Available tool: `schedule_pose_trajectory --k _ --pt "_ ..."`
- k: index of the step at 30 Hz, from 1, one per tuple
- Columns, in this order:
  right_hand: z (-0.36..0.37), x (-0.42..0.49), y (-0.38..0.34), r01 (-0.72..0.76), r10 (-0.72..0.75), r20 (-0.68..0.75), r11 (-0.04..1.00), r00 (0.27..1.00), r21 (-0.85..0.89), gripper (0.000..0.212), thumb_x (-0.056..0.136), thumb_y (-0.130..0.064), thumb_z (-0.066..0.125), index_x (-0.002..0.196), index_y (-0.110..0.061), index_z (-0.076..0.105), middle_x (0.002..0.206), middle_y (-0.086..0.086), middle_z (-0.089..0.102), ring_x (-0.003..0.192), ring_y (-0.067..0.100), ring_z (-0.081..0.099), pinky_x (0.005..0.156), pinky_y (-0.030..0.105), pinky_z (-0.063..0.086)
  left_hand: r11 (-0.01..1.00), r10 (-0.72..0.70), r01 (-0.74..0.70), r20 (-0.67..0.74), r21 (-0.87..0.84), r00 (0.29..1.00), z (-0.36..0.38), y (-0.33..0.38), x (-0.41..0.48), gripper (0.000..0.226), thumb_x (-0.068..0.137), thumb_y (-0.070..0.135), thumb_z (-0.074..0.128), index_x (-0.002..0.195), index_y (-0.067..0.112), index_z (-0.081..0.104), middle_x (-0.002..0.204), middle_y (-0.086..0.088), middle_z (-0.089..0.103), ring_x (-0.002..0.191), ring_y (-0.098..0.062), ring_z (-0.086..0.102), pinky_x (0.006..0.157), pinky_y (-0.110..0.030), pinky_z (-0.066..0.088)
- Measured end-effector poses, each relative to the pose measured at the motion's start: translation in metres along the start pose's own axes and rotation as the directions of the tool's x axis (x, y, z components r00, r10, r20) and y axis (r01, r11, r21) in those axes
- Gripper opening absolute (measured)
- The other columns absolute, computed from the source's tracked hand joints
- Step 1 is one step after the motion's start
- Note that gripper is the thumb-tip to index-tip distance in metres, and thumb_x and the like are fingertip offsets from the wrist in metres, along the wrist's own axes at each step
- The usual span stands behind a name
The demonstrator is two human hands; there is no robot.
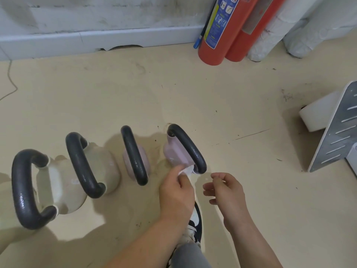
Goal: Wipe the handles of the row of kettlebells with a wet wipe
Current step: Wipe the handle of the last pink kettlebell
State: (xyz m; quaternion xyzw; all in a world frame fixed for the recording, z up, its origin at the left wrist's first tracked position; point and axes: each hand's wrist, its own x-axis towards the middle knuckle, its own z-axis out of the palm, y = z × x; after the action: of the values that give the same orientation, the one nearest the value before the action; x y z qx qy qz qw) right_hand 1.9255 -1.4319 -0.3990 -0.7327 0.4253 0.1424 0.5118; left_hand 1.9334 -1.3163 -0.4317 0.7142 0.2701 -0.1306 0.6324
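A grey trouser leg (190,256) and a black-and-white shoe (196,223) show just behind the fingers. The left hand (176,192) pinches a crumpled white wet wipe (186,169) between thumb and fingers, pressing it against the near end of the black handle (185,146) on the pink kettlebell (174,151) directly ahead. The right hand (226,192) hovers just beside it, clear of the handle, fingers loosely curled — whether they hold anything cannot be told. Left of the fingers the row runs across the beige floor (212,97): a second pink kettlebell (142,154), a cream kettlebell (104,163) and a larger cream kettlebell (58,190), all black-handled. Well to the right of the fingers stands a slotted grey metal bracket (336,132). Far beyond them, a labelled red fire extinguisher (216,39), a second red cylinder (245,31) and white wrapped rolls (278,31) stand by the wall (96,14).
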Motion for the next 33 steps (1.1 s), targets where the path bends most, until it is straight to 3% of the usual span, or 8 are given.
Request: schedule_pose_trajectory --k 2,7,12,16,22,26,30,33 --pt "0.001 0.000 -0.002 0.003 -0.003 -0.001 1.000 1.000 0.003 0.019 0.100 -0.013 0.050 0.103 -0.019 0.067 0.085 0.010 0.078 0.076 0.023 0.072 0.072 0.039 0.055 1.000 0.011 -0.010 0.015 -0.007 1.000 0.003 0.015 0.006 0.030 0.102 0.016 0.044 0.113 0.030 0.068 0.097 0.010 0.068 0.093 -0.016 0.065 0.085 -0.032 0.056" --pt "0.007 0.003 -0.004 0.021 -0.021 0.008 0.999 1.000 -0.028 0.017 0.099 -0.015 0.052 0.102 -0.020 0.068 0.080 0.012 0.075 0.067 0.023 0.070 0.070 0.041 0.057 0.976 0.148 -0.171 0.169 0.133 0.975 0.005 0.012 -0.007 0.030 0.102 0.011 0.047 0.125 0.019 0.065 0.102 0.003 0.066 0.088 -0.013 0.060 0.077 -0.019 0.049" --pt "0.006 0.002 -0.009 0.062 -0.064 -0.020 0.994 0.998 -0.093 0.015 0.100 -0.017 0.052 0.099 -0.021 0.067 0.075 0.008 0.070 0.064 0.022 0.064 0.058 0.031 0.050 0.981 -0.023 -0.033 0.283 0.191 0.959 0.000 -0.002 -0.020 0.022 0.098 0.017 0.047 0.095 0.021 0.069 0.073 -0.004 0.057 0.076 -0.024 0.058 0.072 -0.024 0.049" --pt "0.004 -0.006 -0.017 0.106 -0.110 -0.018 0.980 0.994 -0.167 0.015 0.099 -0.020 0.053 0.096 -0.019 0.068 0.071 0.006 0.070 0.062 0.022 0.061 0.059 0.032 0.048 0.956 -0.076 -0.017 0.302 0.292 0.950 -0.021 0.024 -0.009 0.023 0.100 0.020 0.041 0.081 0.024 0.053 0.081 0.004 0.057 0.080 -0.015 0.052 0.067 -0.023 0.041" --pt "0.006 -0.039 -0.050 0.220 -0.221 0.041 0.900 0.974 -0.377 0.016 0.093 -0.039 0.057 0.088 -0.025 0.064 0.074 0.005 0.073 0.067 0.028 0.069 0.062 0.037 0.052 0.977 -0.114 0.056 0.279 0.208 0.953 -0.059 0.068 -0.024 0.043 0.083 0.050 0.054 0.092 0.009 0.062 0.091 -0.015 0.065 0.092 -0.030 0.068 0.090 -0.047 0.058" --pt "0.002 -0.060 -0.075 0.293 -0.272 0.121 0.784 0.955 -0.548 0.023 0.091 -0.043 0.058 0.085 -0.022 0.066 0.069 0.001 0.069 0.055 0.018 0.058 0.056 0.029 0.044 0.984 -0.092 0.053 0.228 0.171 0.969 -0.094 0.091 -0.037 0.027 0.084 0.042 0.068 0.075 0.020 0.055 0.070 0.004 0.055 0.070 -0.018 0.059 0.071 -0.041 0.057" --pt "0.014 -0.088 -0.120 0.404 -0.277 0.313 0.771 0.909 -0.492 0.031 0.096 -0.032 0.057 0.083 -0.005 0.058 0.070 0.011 0.066 0.054 0.021 0.056 0.049 0.027 0.040 0.976 -0.096 0.047 0.227 0.212 0.969 -0.138 0.118 -0.046 0.055 0.073 0.041 0.063 0.117 0.009 0.057 0.088 0.001 0.056 0.069 -0.019 0.056 0.057 -0.028 0.045" --pt "0.030 -0.129 -0.175 0.523 -0.309 0.450 0.692 0.838 -0.498 0.028 0.095 -0.033 0.057 0.084 -0.008 0.061 0.070 0.007 0.070 0.055 0.020 0.061 0.053 0.028 0.045 0.977 -0.010 -0.034 0.205 0.211 0.979 -0.182 0.154 -0.056 0.019 0.075 0.019 0.063 0.088 0.007 0.055 0.077 -0.006 0.050 0.059 -0.023 0.050 0.052 -0.028 0.040"
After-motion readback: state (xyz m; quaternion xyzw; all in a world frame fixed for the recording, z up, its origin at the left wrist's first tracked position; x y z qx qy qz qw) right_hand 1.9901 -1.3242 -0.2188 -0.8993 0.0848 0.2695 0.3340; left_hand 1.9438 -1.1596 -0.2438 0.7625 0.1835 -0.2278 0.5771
